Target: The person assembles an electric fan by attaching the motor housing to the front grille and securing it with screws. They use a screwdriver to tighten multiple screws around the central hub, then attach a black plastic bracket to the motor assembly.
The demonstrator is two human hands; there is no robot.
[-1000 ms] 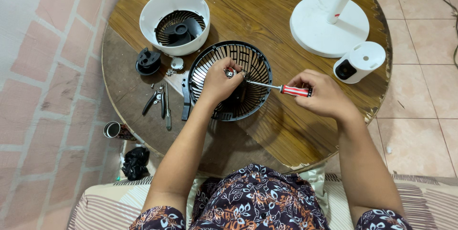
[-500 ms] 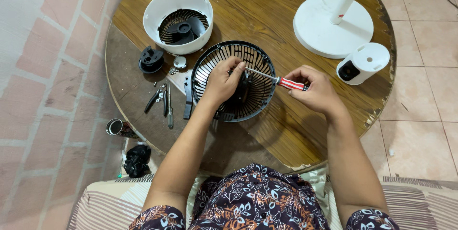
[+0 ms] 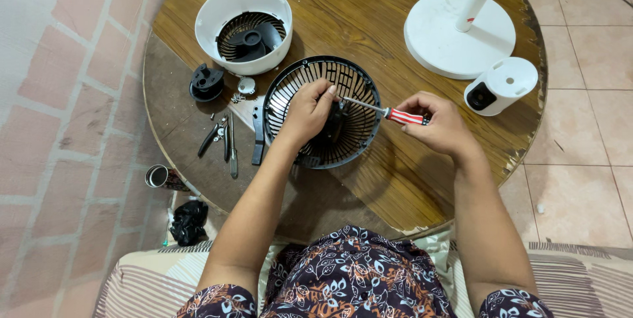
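Black fan grille (image 3: 349,87) in the middle of the round wooden bench (image 3: 369,179), left hand (image 3: 304,112) curled over its hub with fingertips pinching something small, too hidden to name, and right hand (image 3: 438,123) closed around the red-and-white handle of the screwdriver (image 3: 386,112), blade tip reaching in beside the left fingertips. Probably best done with the shaft kept in line with the fastener, steady downward pressure, and the grille pinned flat against slipping. To the left of the grille, pliers (image 3: 221,140); behind it, white fan housing (image 3: 244,28).
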